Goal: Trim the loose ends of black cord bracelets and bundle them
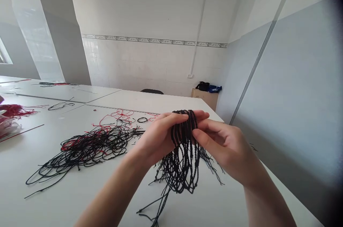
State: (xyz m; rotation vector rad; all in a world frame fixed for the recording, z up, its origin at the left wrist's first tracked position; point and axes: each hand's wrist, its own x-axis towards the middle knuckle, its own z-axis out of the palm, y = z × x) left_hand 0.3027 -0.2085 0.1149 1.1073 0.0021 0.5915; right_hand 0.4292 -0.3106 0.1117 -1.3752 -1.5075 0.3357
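Note:
A bundle of black braided cords (184, 169) hangs in loops over the fingers of my left hand (166, 127), whose thumb presses the strands from the near side. My right hand (219, 141) meets the bundle at its right edge, thumb and fingers pinching a strand there. Below the hands the loops hang down, and loose knotted ends trail toward the table. More black cord ends (211, 166) show behind the bundle, partly hidden by my right hand.
A tangled heap of black cords (93, 148) with some red thread (122, 114) lies left on the white table (107, 202). A small black ring of cord (142, 119) lies beyond it. Red fringe (16, 110) is at far left. Bags rest on a cardboard box (206, 99) by the wall.

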